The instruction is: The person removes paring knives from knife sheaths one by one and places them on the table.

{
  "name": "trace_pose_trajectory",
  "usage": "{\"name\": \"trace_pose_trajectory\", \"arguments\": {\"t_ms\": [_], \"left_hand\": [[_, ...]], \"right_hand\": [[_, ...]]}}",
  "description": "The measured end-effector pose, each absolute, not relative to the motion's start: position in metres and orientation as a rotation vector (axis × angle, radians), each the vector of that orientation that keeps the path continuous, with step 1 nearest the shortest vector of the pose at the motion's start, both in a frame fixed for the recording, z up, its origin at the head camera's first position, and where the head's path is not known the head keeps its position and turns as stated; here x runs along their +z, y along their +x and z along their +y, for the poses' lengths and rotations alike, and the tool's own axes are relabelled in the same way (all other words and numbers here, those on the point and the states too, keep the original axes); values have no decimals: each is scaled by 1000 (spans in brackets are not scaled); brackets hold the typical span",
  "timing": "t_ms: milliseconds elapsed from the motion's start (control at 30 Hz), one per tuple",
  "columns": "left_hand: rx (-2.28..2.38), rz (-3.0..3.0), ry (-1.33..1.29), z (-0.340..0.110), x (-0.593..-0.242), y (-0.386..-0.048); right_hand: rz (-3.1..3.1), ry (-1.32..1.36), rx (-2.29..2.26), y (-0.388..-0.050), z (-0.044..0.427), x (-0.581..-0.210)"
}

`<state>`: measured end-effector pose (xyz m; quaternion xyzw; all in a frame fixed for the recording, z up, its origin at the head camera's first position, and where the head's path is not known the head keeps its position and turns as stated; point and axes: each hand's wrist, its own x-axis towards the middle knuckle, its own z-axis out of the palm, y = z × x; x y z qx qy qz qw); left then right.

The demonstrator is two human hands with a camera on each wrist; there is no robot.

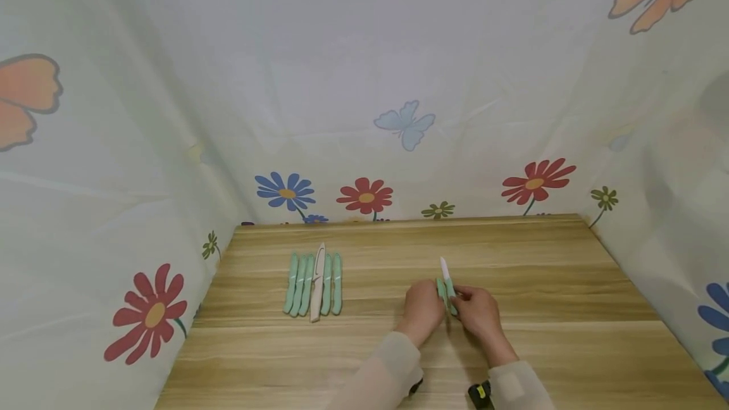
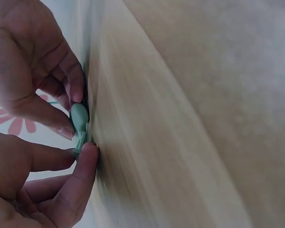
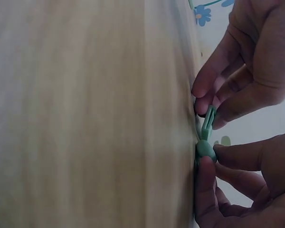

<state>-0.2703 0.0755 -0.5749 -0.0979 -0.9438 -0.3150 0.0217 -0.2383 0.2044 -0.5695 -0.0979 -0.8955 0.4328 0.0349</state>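
In the head view my right hand [image 1: 479,313] pinches the green handle of a small knife [image 1: 450,290], its pale blade pointing away from me. Close against it, on the left, is a slim green sheath [image 1: 441,288] held by my left hand [image 1: 424,309]. The left wrist view shows the sheath's slotted end [image 2: 80,141] between left thumb and fingers, right beside the rounded handle end [image 2: 79,117]. Seen from the right wrist, the handle end [image 3: 206,150] sits between my right thumb and fingertips, low over the wooden table. The blade is hidden in both wrist views.
On the left of the wooden table [image 1: 370,347] several green sheathed knives [image 1: 337,283] lie side by side in a row. Among them lies a beige knife [image 1: 316,290], reaching farther out at both ends. A flower-printed curtain [image 1: 342,81] encloses the table's back and sides.
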Motion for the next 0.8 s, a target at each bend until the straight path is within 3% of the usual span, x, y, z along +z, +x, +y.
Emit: {"name": "trace_pose_trajectory", "arguments": {"t_ms": [800], "left_hand": [[-654, -2954, -239, 95, -579, -294]], "right_hand": [[-2789, -275, 1206, -263, 211, -577]]}}
